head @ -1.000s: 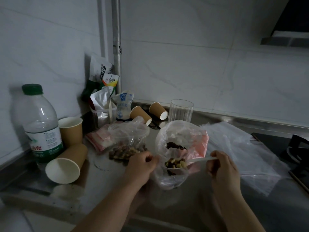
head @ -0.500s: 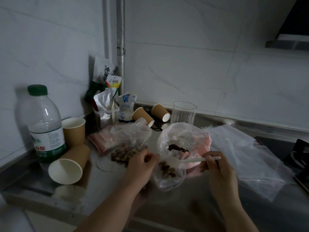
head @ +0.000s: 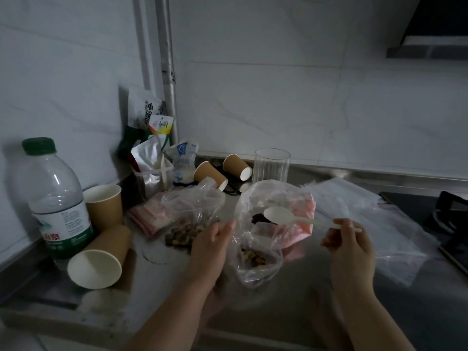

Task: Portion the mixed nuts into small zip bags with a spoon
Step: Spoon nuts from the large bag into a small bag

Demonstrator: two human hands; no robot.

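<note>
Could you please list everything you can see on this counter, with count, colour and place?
Water bottle: one, clear, green cap, far left.
Paper cups: four, brown; two left, two at back.
Glass: one, clear, back centre.
Snack packets: several, mixed colours, corner.
Nut bags: two, clear, centre.
Pink zip bags: a pile, left of centre.
Plastic sheet: one, clear, right.
Spoon: one, white, empty.
Left hand: holds bag.
Right hand: holds spoon.
</note>
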